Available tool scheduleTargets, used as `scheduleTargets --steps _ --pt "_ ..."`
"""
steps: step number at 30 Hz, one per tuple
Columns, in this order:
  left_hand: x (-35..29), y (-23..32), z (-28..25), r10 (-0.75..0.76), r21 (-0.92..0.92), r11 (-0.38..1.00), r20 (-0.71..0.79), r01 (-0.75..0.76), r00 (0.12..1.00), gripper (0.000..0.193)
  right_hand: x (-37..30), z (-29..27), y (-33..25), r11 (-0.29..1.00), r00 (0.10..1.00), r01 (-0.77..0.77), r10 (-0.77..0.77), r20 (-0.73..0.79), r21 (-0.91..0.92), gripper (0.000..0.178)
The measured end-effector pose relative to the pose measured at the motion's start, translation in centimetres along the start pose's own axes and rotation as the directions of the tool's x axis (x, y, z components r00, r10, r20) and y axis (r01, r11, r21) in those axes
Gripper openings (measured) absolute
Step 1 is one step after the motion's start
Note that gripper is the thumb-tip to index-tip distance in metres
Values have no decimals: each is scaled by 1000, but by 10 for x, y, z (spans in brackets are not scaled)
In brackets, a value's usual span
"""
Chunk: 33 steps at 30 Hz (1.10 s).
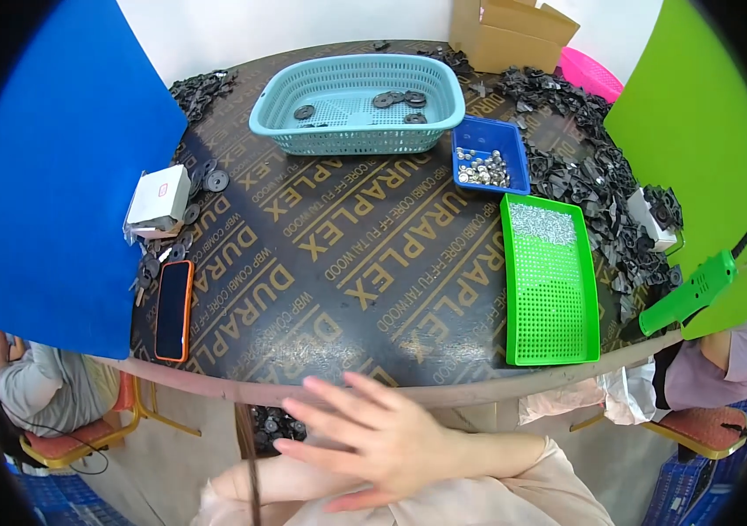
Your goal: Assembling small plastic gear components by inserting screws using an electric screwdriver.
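My right hand (386, 443) is held over my lap, just in front of the table's near edge. Its fingers are spread and nothing is in it. My left forearm crosses beneath it from the lower left, and the right hand hides my left hand. Beyond the edge, a green perforated tray (552, 302) holds small silvery pieces at its far end. A blue tray (513, 186) behind it has small round metal parts. Farther back, a teal basket (356, 143) contains several black round discs. Dark parts (275, 430) show below the table edge, left of my right hand.
An orange-cased phone (173, 311) and a white box (159, 200) lie at left among black discs. Black scraps (579, 180) heap along the right, near a green power tool (693, 294). A cardboard box (513, 39) stands behind. Blue and green partitions flank the table; people sit both sides.
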<state>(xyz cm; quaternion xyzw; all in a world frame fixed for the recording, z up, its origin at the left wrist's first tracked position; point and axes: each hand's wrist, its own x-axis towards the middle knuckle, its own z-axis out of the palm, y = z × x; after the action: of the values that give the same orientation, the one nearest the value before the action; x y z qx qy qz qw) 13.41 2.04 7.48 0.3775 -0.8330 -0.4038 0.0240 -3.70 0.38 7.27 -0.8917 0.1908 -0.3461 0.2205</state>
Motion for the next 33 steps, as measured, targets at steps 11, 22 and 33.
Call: scheduleTargets --steps 11,22,33 --pt "84 22 -66 254 101 957 152 -270 955 34 -25 -50 27 993 986 -43 25 -165 -106 68" --pt "198 -180 -303 -642 -317 735 -609 600 465 74 -180 -113 51 776 275 -631 203 -940 -17 34" --pt "111 -193 -273 -385 -390 919 -919 -50 84 37 -166 -102 56 729 369 -682 279 -887 -55 33"
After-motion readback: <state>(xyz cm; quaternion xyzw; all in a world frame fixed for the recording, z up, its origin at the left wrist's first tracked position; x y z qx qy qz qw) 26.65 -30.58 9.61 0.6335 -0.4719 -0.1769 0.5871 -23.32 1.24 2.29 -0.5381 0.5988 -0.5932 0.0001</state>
